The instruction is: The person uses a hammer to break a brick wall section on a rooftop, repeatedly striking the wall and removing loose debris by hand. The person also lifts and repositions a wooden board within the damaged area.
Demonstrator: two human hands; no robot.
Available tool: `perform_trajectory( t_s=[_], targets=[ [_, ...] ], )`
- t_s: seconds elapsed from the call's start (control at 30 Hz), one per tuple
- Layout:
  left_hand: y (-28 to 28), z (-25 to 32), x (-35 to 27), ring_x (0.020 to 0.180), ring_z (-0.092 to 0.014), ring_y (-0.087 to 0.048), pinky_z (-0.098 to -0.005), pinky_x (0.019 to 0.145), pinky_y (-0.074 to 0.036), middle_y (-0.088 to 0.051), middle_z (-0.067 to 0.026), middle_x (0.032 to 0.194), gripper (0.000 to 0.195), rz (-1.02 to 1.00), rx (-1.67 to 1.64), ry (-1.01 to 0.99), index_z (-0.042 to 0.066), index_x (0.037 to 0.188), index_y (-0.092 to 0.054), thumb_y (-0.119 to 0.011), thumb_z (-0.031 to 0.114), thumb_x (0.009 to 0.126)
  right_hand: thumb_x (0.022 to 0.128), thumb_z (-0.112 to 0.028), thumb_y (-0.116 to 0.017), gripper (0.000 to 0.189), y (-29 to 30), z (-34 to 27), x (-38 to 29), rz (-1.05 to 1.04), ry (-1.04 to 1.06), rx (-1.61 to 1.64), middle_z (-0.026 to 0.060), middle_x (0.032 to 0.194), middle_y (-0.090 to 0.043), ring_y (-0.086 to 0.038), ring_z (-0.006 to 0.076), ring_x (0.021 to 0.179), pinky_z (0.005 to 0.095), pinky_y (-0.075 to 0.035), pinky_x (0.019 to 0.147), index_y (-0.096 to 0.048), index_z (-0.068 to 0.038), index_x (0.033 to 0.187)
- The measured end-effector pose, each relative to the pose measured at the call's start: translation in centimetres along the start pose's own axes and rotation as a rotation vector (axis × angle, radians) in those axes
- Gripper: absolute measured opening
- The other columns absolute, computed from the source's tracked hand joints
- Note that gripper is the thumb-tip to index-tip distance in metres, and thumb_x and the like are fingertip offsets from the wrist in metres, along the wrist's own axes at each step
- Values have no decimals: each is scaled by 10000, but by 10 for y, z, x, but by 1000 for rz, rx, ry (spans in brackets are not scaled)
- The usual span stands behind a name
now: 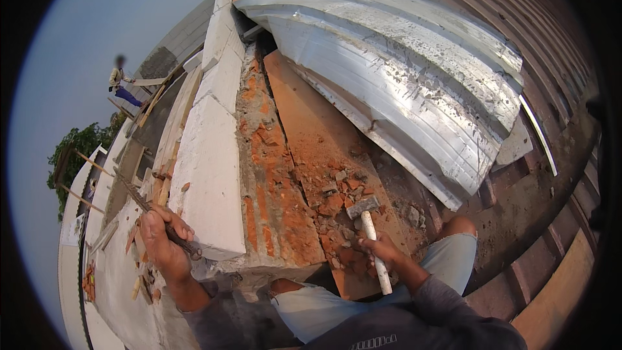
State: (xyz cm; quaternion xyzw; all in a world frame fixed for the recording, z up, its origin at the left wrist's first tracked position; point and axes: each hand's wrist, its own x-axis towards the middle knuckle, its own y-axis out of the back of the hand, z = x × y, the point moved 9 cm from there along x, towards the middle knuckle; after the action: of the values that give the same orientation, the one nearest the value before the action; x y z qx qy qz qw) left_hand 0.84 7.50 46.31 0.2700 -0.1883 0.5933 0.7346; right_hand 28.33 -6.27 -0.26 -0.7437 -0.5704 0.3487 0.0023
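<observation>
My left hand [165, 243] grips a long, rough metal rod or chisel [132, 191], slanting up to the left beside the end of the white block wall [211, 184]. In my right hand [384, 249] is a hammer [370, 227] with a pale handle and a grey metal head. The hammer head rests over or just above broken brick rubble [340, 194] on a flat orange-brown board [311, 107]. Between wall and board runs a strip of chipped brick and mortar [272, 204].
A bent corrugated metal sheet [388, 58] covers part of the brown ribbed roof [539, 29] at the right. Wooden planks [177, 121] lie left of the wall, beside a drop. Another person [123, 82] stands on scaffolding farther off at the upper left.
</observation>
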Motion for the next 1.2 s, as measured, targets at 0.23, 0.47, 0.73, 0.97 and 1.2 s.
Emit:
perform_trajectory(
  t_s=[0.23,0.47,0.73,0.97,1.2],
  targets=[
    [32,-71,99,826,-135,-545,-301,838,-447,-607,-55,858,463,-178,366,161,58,876,-579,-400,408,1121,1001,-172,-628,128,6,9,7,-220,-191,599,5,692,-534,-511,101,511,290,-484,435,-530,-98,1038],
    [51,-106,88,988,-162,-572,-343,988,-444,-639,-107,1031,408,-95,209,274,74,884,-493,-387,382,1130,995,-126,-607,110,-19,-13,4,-115,-194,433,-4,685,-519,-490,100,479,297,-449,385,-500,-100,1000],
    [43,-103,83,899,-147,-555,-332,854,-484,-639,-86,1045,457,28,204,424,-29,1088,-623,-367,347,1123,937,-147,-600,286,-164,-309,28,65,615,-477,85,806,-593,-571,141,665,368,-491,595,-510,30,1143],
    [53,-93,96,897,-196,-579,-344,820,-459,-646,-117,983,337,-52,454,386,-26,1093,-622,-423,245,1079,1068,-269,-529,310,-254,-314,115,211,803,-210,93,801,-597,-593,156,683,389,-495,601,-509,24,1168],
    [55,-91,104,983,-326,-602,-435,860,-489,-641,-163,1040,248,-58,436,382,-16,1079,-623,-483,185,1039,1069,-374,-525,353,-237,-191,141,97,-373,-330,54,702,-535,-548,192,560,411,-461,497,-531,-39,959]
  ],
)
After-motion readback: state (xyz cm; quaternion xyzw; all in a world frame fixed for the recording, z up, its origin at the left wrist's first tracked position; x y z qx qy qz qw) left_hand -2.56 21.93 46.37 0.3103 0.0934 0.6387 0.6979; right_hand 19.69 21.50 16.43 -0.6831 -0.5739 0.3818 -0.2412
